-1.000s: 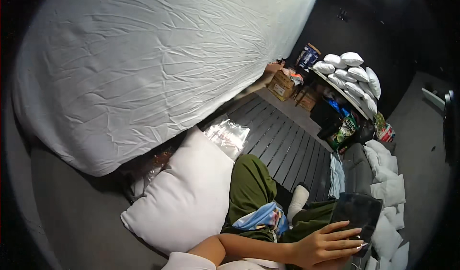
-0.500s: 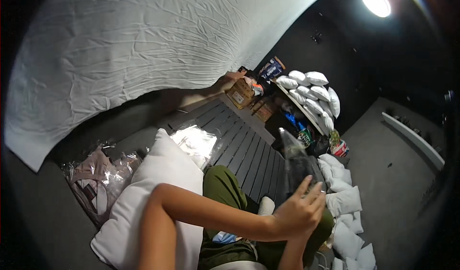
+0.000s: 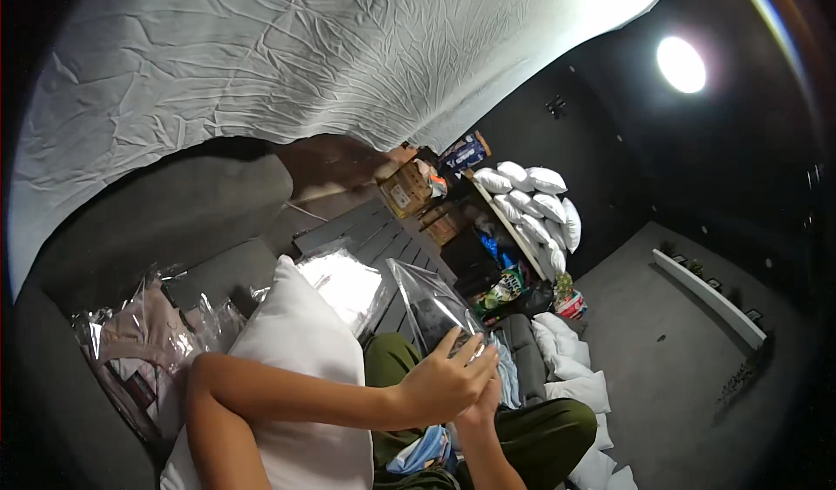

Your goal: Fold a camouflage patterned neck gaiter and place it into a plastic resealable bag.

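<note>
A clear plastic bag [image 3: 425,291], with something dark inside that I cannot make out, stands tilted above my lap. My left hand [image 3: 442,379] reaches across my body and grips its lower end, fingers bent over the plastic. Close behind it, my right hand [image 3: 486,396] holds the same end, its fingers largely hidden. Between my left arm and my lap leans a white pillow [image 3: 305,333]. A blue and white item [image 3: 420,453] lies in my lap beneath the hands.
Clear bags of folded pinkish clothing [image 3: 144,333] lie at left. Another shiny clear bag [image 3: 344,285] rests by a grey slatted table [image 3: 361,233]. White pillows [image 3: 579,390] line the right side; more fill a shelf [image 3: 535,203]. Cardboard boxes [image 3: 405,190] stand behind, and white fabric [image 3: 287,55] hangs overhead.
The view has swung, shifting the room in the picture. Both hands and the bag appear further left, over the slatted table, and the bag leans more to the left.
</note>
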### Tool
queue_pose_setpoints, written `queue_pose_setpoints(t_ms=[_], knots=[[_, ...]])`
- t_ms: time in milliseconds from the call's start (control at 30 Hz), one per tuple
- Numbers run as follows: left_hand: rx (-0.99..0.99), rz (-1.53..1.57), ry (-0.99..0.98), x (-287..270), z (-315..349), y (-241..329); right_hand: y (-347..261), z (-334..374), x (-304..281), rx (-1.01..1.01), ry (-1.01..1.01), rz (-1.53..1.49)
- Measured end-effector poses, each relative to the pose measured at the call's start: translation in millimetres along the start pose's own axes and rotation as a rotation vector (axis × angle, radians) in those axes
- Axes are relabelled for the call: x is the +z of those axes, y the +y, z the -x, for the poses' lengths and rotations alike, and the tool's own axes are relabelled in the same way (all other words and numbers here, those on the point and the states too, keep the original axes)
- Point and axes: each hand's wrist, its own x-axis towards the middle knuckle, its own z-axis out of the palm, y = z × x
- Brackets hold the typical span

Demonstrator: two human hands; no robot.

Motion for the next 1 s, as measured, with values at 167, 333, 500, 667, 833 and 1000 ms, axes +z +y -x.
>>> queue_pose_setpoints(t_ms=[167,333,500,667,833,1000], knots=[[-0.081,0.042,0.192,10,18,-18,0,-39,-52,-0.345,-0.236,1.138],[-0.081,-0.002,0.196,-12,7,-27,-11,-48,-34,-0.283,-0.221,0.815],[-0.062,0.055,0.316,-31,2,-29,16,-47,45,-0.231,-0.179,0.655],[-0.042,0.101,0.239,-46,2,-20,19,-12,84,-0.183,-0.147,0.48],[0.066,0.175,0.309,-36,5,-15,20,-13,113,-0.212,-0.165,0.496],[0.217,0.26,0.387,-25,11,-23,14,-31,148,-0.109,-0.236,0.562]])
